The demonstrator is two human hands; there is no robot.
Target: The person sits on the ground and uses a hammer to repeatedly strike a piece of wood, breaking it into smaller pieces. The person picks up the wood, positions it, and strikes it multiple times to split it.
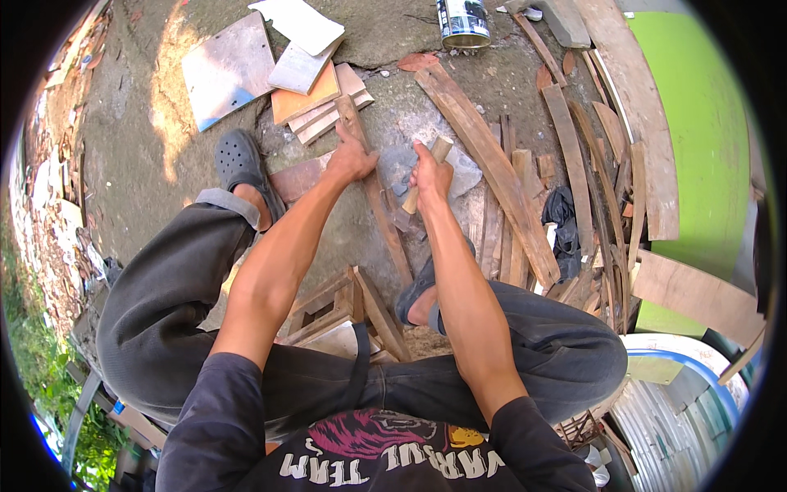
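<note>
My left hand (354,157) is closed round a long, narrow wooden strip (382,215), which slants from the boards in front of me back toward my right foot. Just to the right, my right hand (432,175) grips a pale, round wooden handle (411,200). A dull greyish piece shows at the handle's lower end, but I cannot tell what kind of tool it is. Beneath and between the hands lies a grey stone block (466,170) with whitish dust about it. A flat reddish-brown board (302,177) rests on the ground left of the strip.
Square panels (228,70) and stacked boards lie ahead to the left. A paint can (463,23) stands at the far side. On the right are a thick plank (484,164), several wood offcuts, a black plastic bag (561,221) and a green panel (693,123). Between my legs is a wooden frame (373,316).
</note>
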